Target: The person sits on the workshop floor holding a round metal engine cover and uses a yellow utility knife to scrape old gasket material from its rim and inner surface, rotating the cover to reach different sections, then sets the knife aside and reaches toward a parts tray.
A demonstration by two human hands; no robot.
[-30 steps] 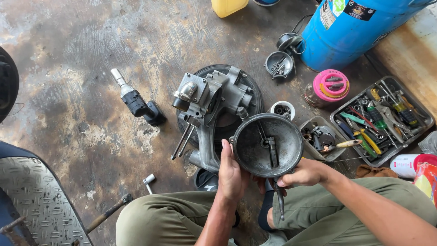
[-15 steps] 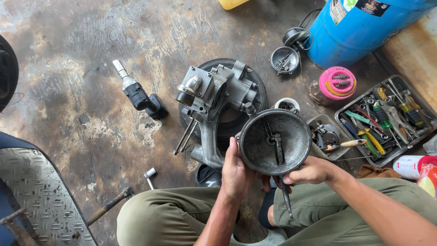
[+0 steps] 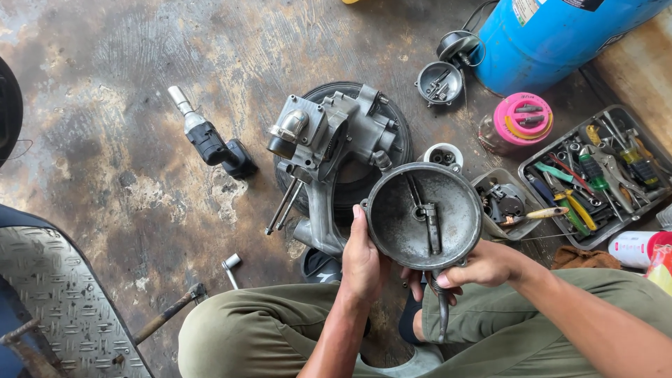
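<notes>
Presently: round metal cover (image 3: 420,217) held up in both hands above the person's lap, hollow side to the camera.

Left hand (image 3: 362,262) is closed on the cover's left rim; right hand (image 3: 483,266) is closed on its lower right edge, with a dark lever (image 3: 442,308) hanging below. Inside the cover, a short arm sits at centre. By this judgement the cover is off the engine block (image 3: 336,136), which lies just beyond on a dark round base on the stained concrete floor (image 3: 140,175); nothing shows it being refitted yet. Further out: a cordless driver (image 3: 210,140) to the left, a socket piece (image 3: 229,266) near the knee, a tool tray (image 3: 595,175), a pink-lidded jar (image 3: 521,119) and a blue drum (image 3: 553,35) to the right.
</notes>
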